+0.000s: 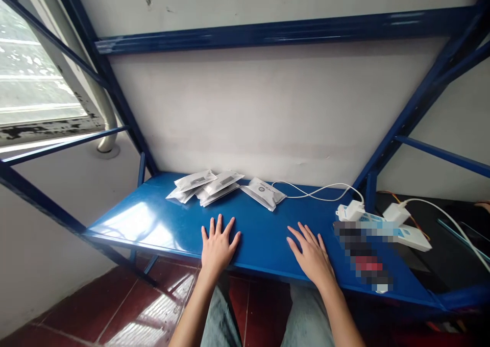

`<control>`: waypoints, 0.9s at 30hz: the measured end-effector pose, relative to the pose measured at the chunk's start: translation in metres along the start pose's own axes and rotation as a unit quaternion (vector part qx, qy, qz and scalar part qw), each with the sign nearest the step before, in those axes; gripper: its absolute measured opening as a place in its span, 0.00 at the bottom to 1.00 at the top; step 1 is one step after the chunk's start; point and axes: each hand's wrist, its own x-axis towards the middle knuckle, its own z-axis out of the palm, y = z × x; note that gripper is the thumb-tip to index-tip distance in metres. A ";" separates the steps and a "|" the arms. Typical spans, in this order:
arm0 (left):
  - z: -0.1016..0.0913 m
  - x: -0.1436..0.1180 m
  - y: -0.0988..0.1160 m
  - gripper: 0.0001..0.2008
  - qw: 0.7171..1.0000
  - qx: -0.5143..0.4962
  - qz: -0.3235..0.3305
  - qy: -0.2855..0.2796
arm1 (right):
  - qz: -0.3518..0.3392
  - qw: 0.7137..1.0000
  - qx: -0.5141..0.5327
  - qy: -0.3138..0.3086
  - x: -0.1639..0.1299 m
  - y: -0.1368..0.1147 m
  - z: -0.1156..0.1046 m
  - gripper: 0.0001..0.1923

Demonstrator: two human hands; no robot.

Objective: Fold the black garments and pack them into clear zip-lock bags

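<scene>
My left hand (pixel 217 246) lies flat, palm down, on the blue metal shelf (pixel 153 219) near its front edge, fingers spread, holding nothing. My right hand (pixel 312 255) rests the same way a little to the right, fingers apart and empty. Beyond the hands, at the back of the shelf, lie several silver-white sealed pouches: a loose pile (pixel 204 185) at the left and a single pouch (pixel 264 193) to its right. Both hands are apart from the pouches.
A white power strip (pixel 411 234) with two white chargers (pixel 350 212) plugged in sits at the shelf's right end, with a white cable (pixel 319 190) running along the wall. Blue rack posts (pixel 406 117) rise on both sides. Below are red floor tiles (pixel 115 306).
</scene>
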 end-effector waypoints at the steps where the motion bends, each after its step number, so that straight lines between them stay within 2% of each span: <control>1: -0.002 0.000 0.001 0.29 1.000 -0.007 -0.001 0.000 | 0.000 1.000 0.000 0.004 -0.001 0.003 0.002 0.28; 5: -0.008 -0.006 0.001 0.29 0.998 -0.059 -0.001 0.006 | -0.020 0.999 0.020 0.030 0.000 0.009 0.015 0.28; 7: -0.011 -0.009 -0.007 0.25 0.994 -0.108 0.014 0.013 | -0.073 0.995 0.058 0.039 0.012 -0.004 0.021 0.27; 8: -0.012 -0.011 -0.014 0.22 0.989 -0.145 0.024 0.017 | -0.110 0.990 0.080 0.037 0.020 -0.019 0.024 0.26; 11: -0.017 -0.015 -0.049 0.15 0.962 -0.270 0.027 0.032 | -0.231 0.963 0.139 0.006 0.050 -0.092 0.029 0.20; 15: -0.030 -0.001 -0.120 0.14 0.938 -0.337 -0.042 0.064 | -0.341 0.924 0.171 -0.036 0.090 -0.205 0.035 0.18; 18: -0.040 0.038 -0.175 0.15 0.912 -0.381 -0.124 0.088 | -0.370 0.914 0.158 -0.045 0.134 -0.260 0.041 0.18; 21: -0.044 0.094 -0.217 0.25 0.864 -0.437 -0.239 0.077 | -0.341 0.931 0.104 -0.076 0.199 -0.291 0.047 0.20; 23: -0.044 0.130 -0.233 0.34 0.828 -0.474 -0.293 0.055 | -0.312 0.942 0.082 -0.096 0.247 -0.303 0.054 0.25; 24: -0.042 0.146 -0.238 0.39 0.813 -0.490 -0.311 0.047 | -0.296 0.946 0.072 -0.109 0.269 -0.307 0.058 0.32; 26: -0.037 0.172 -0.244 0.45 0.788 -0.517 -0.331 0.045 | -0.280 0.946 0.059 -0.149 0.306 -0.312 0.070 0.44; 27: -0.034 0.182 -0.244 0.47 0.779 -0.529 -0.333 0.049 | -0.282 0.942 0.057 -0.173 0.320 -0.314 0.077 0.47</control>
